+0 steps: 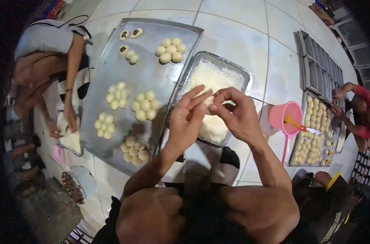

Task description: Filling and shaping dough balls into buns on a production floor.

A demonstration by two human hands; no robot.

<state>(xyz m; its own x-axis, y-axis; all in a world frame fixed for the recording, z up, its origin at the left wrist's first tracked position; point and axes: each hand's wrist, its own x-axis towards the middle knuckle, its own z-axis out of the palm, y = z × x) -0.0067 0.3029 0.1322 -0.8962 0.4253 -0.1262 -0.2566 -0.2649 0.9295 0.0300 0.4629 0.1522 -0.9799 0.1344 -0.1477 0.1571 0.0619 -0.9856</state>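
My left hand [186,122] and my right hand [242,116] meet over a metal tray [238,67] of pale grated shreds. A small piece of pale dough [208,101] is pinched between the fingertips of both hands, partly hidden by them. Below it, a larger pale mound [213,128] sits in the near end of the same tray. To the left lies a wide metal sheet tray [111,77] with several clusters of round dough balls [171,51]. At its far left corner are pieces with dark filling [137,33].
A pink dipper [277,116] with an orange-handled utensil [295,123] stands on the tiles at right. Beyond it are a tray of dough pieces [311,142] and grey baking moulds [317,61]. People crouch at left [50,61] and right [362,110], hands busy; another sits near right.
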